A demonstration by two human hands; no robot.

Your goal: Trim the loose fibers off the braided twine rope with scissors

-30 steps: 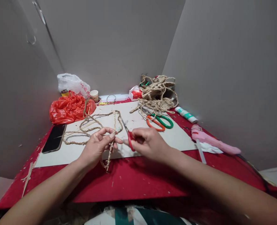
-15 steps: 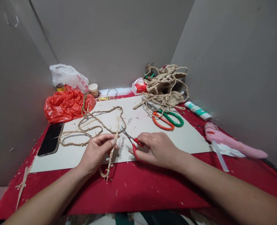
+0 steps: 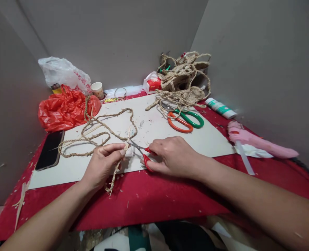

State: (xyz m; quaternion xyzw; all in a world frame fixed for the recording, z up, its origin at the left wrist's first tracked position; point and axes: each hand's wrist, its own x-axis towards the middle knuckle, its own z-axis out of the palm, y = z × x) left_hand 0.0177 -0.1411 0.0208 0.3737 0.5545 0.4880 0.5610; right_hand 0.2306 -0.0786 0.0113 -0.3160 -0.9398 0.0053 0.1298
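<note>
Grey walls are closing in a red worktop (image 3: 149, 205) with a white board (image 3: 209, 143) lying on it. Left hand (image 3: 102, 167) is pinching a braid (image 3: 115, 174) of straw cord at about 9 o'clock from the small scissors (image 3: 140, 151); its grip is narrow, thumb and fingers closed on the braid, whose tail is hanging toward 6 o'clock over the board edge. Right hand (image 3: 175, 157) is gripping the red scissor handles, blades slightly apart and pointing at 10 o'clock to the braid just above the pinch. Step in hand looks like trimming stray fibres or the end. Next move probably calls for keeping the braid taut and closing the blades clear of the left fingertips.

Containers: paper cup (image 3: 98, 90) at 11 o'clock, contents not visible; red bag (image 3: 62, 109) and white bag (image 3: 62, 71) beside it, something yellow-lidded showing between them. Cord heap (image 3: 183, 80) at 1 o'clock, big scissors (image 3: 185, 120) just in front. Phone (image 3: 49, 150) at 9 o'clock.
</note>
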